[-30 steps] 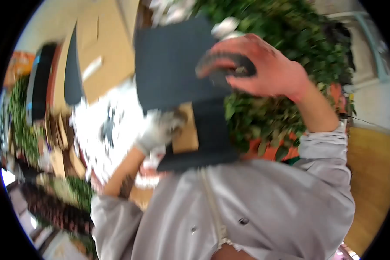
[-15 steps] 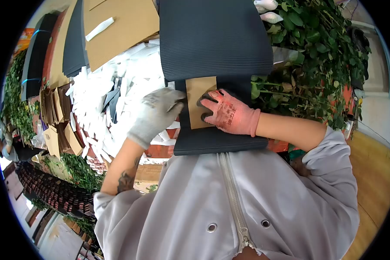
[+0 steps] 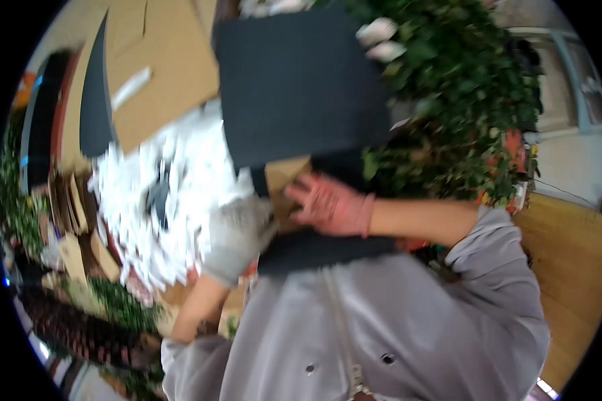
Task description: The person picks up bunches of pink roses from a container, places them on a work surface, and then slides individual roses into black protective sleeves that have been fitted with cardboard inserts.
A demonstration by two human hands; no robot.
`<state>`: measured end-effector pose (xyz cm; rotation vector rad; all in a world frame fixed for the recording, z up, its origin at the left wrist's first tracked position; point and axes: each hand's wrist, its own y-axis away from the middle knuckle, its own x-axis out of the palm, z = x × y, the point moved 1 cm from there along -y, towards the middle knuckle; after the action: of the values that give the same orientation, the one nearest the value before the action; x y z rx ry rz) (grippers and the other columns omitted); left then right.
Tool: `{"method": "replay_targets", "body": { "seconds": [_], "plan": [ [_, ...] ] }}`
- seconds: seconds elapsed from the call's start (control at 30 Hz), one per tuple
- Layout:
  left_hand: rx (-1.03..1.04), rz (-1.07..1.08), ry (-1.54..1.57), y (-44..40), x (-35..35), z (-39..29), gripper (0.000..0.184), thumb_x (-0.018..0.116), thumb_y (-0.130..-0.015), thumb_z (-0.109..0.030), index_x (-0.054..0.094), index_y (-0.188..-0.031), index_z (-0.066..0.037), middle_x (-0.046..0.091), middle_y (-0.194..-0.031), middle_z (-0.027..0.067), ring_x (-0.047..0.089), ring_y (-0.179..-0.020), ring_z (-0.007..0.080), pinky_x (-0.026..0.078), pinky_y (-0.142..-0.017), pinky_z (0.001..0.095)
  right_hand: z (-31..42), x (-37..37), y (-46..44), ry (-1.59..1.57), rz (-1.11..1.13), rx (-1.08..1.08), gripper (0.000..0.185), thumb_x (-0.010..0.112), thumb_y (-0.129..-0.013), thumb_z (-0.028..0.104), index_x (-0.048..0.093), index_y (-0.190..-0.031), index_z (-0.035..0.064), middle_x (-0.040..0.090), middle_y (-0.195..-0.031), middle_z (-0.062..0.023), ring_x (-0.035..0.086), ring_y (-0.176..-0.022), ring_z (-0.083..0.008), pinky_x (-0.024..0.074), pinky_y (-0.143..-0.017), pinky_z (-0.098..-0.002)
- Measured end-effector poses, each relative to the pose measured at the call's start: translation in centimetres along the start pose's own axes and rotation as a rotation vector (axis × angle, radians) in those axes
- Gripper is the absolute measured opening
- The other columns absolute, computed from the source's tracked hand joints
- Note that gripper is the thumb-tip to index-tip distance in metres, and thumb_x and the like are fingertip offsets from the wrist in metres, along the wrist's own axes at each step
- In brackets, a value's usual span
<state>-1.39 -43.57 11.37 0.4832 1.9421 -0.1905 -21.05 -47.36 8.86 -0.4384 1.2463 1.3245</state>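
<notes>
A small brown cardboard piece (image 3: pixel 286 172) lies on black corrugated sheet (image 3: pixel 328 252) in front of my chest. My right hand (image 3: pixel 333 204), in a pink-red glove, rests over the cardboard with its fingers stretched out and apart. My left hand (image 3: pixel 237 239), in a grey-white glove, is at the cardboard's left edge. Motion blur smears its fingers, so whether it grips anything is unclear. Just beyond both hands lies a large black corrugated sheet (image 3: pixel 301 87).
White foam-like sleeves (image 3: pixel 180 194) are heaped to the left. Large brown cardboard sheets (image 3: pixel 167 73) lie behind them. Leafy green stems (image 3: pixel 441 87) fill the right side, with white netted bundles (image 3: pixel 381 40) beside them. Folded cardboard pieces (image 3: pixel 67 207) stand far left.
The view has shifted, so the scene sits lower and more to the left, and it is blurrier. My left hand has come closer to the cardboard and my right hand; the right stays on the cardboard.
</notes>
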Motion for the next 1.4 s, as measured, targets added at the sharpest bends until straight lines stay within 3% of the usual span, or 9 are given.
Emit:
{"method": "replay_targets", "body": {
  "seconds": [0.07,0.2,0.4,0.53,0.77,0.87,1.0,1.23,1.4],
  "plan": [
    [0.289,-0.011,-0.057,-1.5,-0.4,-1.1,0.03,0.067,-0.07,-0.035,0.058,-0.089,-0.015,0.055,-0.085,0.0053,0.056,-0.079,0.0231,0.044,-0.067,0.0371,0.0,1.8,1.5,0.266,-0.493,-0.073,0.037,0.058,-0.073,0.032,0.054,-0.107,0.0174,0.047,-0.125,-0.0155,0.043,-0.115,-0.0362,0.0344,-0.097,-0.0429],
    [0.225,0.269,-0.212,-3.1,0.3,-1.8,0.042,0.07,-0.065,-0.042,0.059,-0.095,-0.015,0.054,-0.099,0.0067,0.052,-0.094,0.0246,0.043,-0.08,0.0356,0.8,-10.2,5.6,-0.324,0.146,0.104,0.04,0.055,-0.08,0.036,0.053,-0.113,0.0134,0.05,-0.122,-0.0122,0.045,-0.117,-0.0228,0.0383,-0.096,-0.0379],
    [0.196,0.424,-0.25,-4.6,-0.9,-3.0,0.043,0.06,-0.074,-0.043,0.06,-0.106,-0.013,0.058,-0.104,0.0101,0.056,-0.097,0.0271,0.044,-0.081,0.0382,-14.3,-22.0,4.5,0.3,-1.07,0.417,0.034,0.057,-0.076,0.026,0.058,-0.106,0.0099,0.051,-0.117,-0.0148,0.048,-0.11,-0.0302,0.0393,-0.091,-0.0411],
    [0.257,0.592,-0.265,-5.4,-4.4,-5.2,0.041,0.056,-0.079,-0.042,0.061,-0.106,-0.011,0.062,-0.097,0.0091,0.061,-0.087,0.026,0.046,-0.078,0.0372,-22.6,-25.6,2.2,0.631,-0.382,0.962,0.027,0.055,-0.075,0.015,0.061,-0.1,0.0085,0.054,-0.115,-0.0154,0.052,-0.106,-0.0235,0.0409,-0.083,-0.0349],
    [0.537,0.094,0.306,-12.5,-13.6,-5.0,0.03,0.06,-0.081,-0.029,0.063,-0.1,-0.007,0.064,-0.089,0.0111,0.062,-0.085,0.0295,0.049,-0.078,0.0387,-30.0,-27.2,9.5,0.63,-0.97,0.788,0.02,0.049,-0.076,0.014,0.063,-0.089,0.0078,0.063,-0.09,-0.0126,0.062,-0.087,-0.027,0.0494,-0.074,-0.0368],
    [0.124,-0.04,0.761,-21.2,-14.7,-1.9,0.036,0.063,-0.076,-0.024,0.06,-0.103,-0.001,0.062,-0.09,0.0158,0.062,-0.084,0.0257,0.048,-0.076,0.0332,-28.5,-29.8,14.8,0.345,-1.159,0.864,0.037,0.056,-0.074,0.026,0.059,-0.105,0.0074,0.061,-0.103,-0.0158,0.059,-0.094,-0.0328,0.0471,-0.083,-0.0416],
    [0.274,-0.547,-0.203,-33.5,-13.9,1.3,0.034,0.054,-0.078,-0.023,0.056,-0.11,-0.009,0.055,-0.117,0.0139,0.054,-0.105,0.0322,0.042,-0.092,0.041,-30.2,-28.7,16.4,0.311,-1.096,0.829,0.042,0.056,-0.075,0.031,0.058,-0.112,0.0116,0.059,-0.11,-0.0147,0.055,-0.102,-0.0318,0.0429,-0.09,-0.0408],
    [-0.194,-0.124,-0.264,-40.3,-15.1,1.1,0.065,0.064,-0.066,-0.036,0.048,-0.127,-0.017,0.051,-0.123,0.015,0.051,-0.113,0.0311,0.041,-0.096,0.0386,-26.8,-30.8,12.1,0.175,-0.088,1.077,0.04,0.054,-0.075,0.016,0.057,-0.113,0.0045,0.059,-0.115,-0.0141,0.057,-0.106,-0.0294,0.0474,-0.084,-0.0394],
    [-0.039,-0.048,0.318,-42.6,-13.7,7.2,0.059,0.074,-0.062,-0.033,0.056,-0.113,-0.008,0.062,-0.108,0.0143,0.059,-0.102,0.0249,0.044,-0.089,0.0335,-26.4,-30.2,3.9,0.342,-0.649,0.638,0.04,0.047,-0.075,0.014,0.051,-0.113,0.0013,0.056,-0.114,-0.0189,0.055,-0.107,-0.0287,0.0421,-0.09,-0.0367]
  ]
}}
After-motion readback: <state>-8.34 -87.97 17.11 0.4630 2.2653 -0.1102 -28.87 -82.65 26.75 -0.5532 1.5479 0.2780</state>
